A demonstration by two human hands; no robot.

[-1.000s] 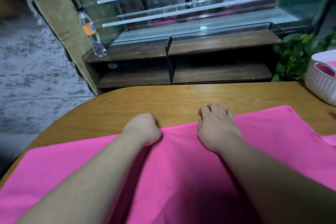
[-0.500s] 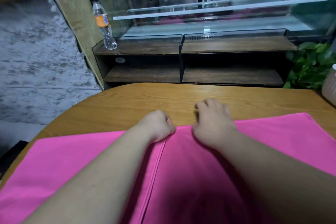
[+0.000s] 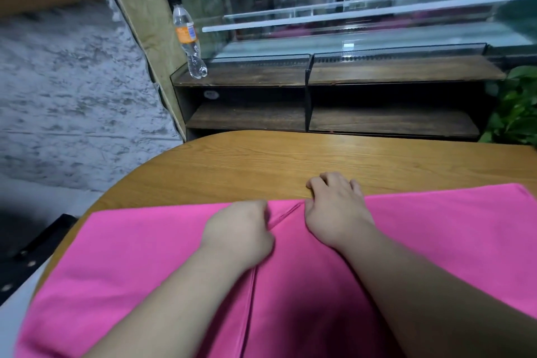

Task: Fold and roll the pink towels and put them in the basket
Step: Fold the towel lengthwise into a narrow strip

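Pink towel (image 3: 436,241) is spread flat on the wooden table (image 3: 261,166) in front of me. My left hand (image 3: 239,231) is fisted round its folded edge. Right hand (image 3: 337,212) sits on the far hem, can't tell if it's gripping. Bottle (image 3: 189,41) has an orange label, text unreadable.

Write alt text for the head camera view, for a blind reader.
A left hand grips a fold in a pink towel spread on a wooden table, while the right hand rests at the towel's far edge. A plastic bottle stands on a shelf behind.
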